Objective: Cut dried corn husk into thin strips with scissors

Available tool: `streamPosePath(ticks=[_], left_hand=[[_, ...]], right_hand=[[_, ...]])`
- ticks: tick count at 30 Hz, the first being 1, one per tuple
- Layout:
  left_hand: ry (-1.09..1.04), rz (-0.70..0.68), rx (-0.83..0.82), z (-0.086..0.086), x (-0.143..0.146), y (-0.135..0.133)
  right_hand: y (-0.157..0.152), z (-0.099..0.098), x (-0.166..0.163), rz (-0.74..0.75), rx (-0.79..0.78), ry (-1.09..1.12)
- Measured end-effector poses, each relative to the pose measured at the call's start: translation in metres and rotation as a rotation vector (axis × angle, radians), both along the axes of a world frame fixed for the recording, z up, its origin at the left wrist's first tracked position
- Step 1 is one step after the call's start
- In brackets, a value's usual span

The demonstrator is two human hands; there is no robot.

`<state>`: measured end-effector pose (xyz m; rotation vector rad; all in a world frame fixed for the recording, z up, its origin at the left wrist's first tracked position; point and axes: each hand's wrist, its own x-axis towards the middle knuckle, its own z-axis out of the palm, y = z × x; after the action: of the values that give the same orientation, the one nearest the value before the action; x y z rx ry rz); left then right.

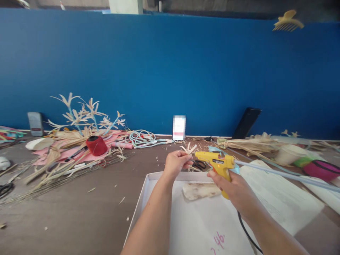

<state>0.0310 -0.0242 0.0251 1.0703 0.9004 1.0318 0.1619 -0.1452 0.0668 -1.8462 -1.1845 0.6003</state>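
A small pale flower of thin dried strips [189,148] is pinched in the fingertips of my left hand [176,163]. My right hand [233,184] is wrapped round the handle of a yellow glue gun [216,161], its nozzle pointing left, close to the flower's base. A long translucent glue stick [268,170] sticks out of the gun's back, and a black cord [245,230] hangs below. Both hands are above a shallow white box lid [191,219]. In it lies a stained, whitish flat piece [200,191], partly under the gun.
On the left, strip flowers on blue stems [91,113] stand behind a red pincushion-like roll [96,145]. A lit phone [179,128] leans on the blue partition [159,71]. Scissors [199,164] lie behind the lid. Dried strips [247,146], a cup [289,154] and papers [278,191] lie right.
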Motion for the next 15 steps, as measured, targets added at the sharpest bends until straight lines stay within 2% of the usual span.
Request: streamPosePath(ticks=[5,15], left_hand=[[-0.009,-0.004,0.011,-0.0009,0.0002,0.0002],[-0.014,-0.015,0.026,-0.0035,0.0006,0.0015]], right_hand=[[-0.0009,0.0036,-0.003,-0.029,-0.03,-0.011],[0.002,0.0008,-0.002,-0.046,0.016,0.002]])
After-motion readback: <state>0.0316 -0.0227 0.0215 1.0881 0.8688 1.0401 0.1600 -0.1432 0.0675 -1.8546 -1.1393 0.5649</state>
